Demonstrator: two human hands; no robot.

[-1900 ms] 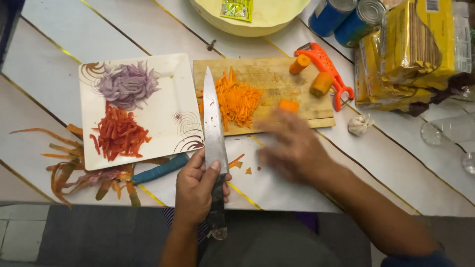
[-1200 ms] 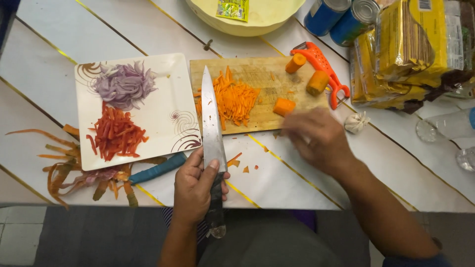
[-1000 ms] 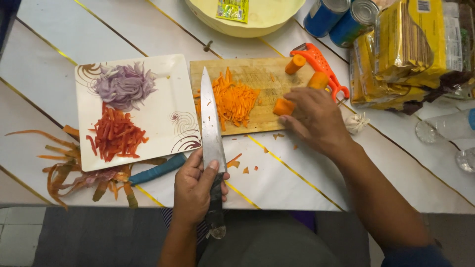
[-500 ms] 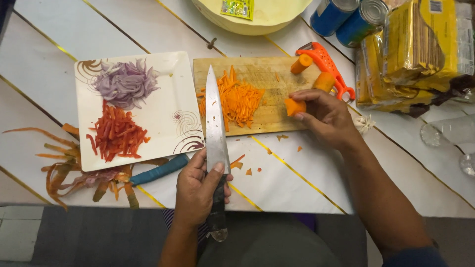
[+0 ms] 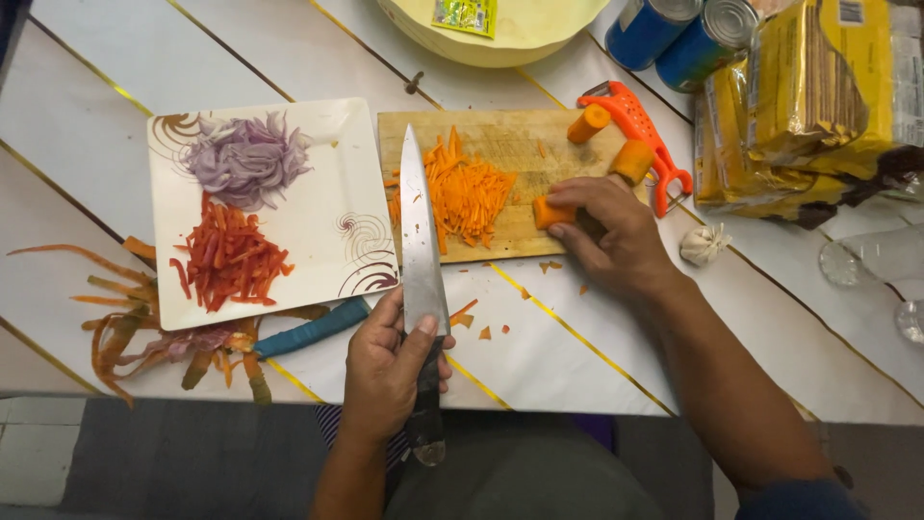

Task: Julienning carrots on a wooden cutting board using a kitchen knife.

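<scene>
The fingers [image 5: 568, 197] of the right hand [image 5: 616, 236] are closing narrowly around a short carrot chunk [image 5: 551, 212] and pressing it onto the wooden cutting board [image 5: 510, 144], while the left hand [image 5: 385, 371] is wrapping firmly around the handle of a large chef's knife [image 5: 419, 231], whose blade is lying across the board's near left corner. We are judging the chunk light, stiff, smooth-sided and apt to roll, so we are favouring a hold on its far end, knuckles clear of the edge. Working downward in size, we are noting the square plate [image 5: 327, 164] of sliced onion and red strips, the pile of shredded carrot [image 5: 467, 193] crowding the chunk's left side, the orange peeler [image 5: 645, 130], two spare carrot pieces [image 5: 630, 159] just beyond the fingers, and a garlic bulb [image 5: 705, 244].
</scene>
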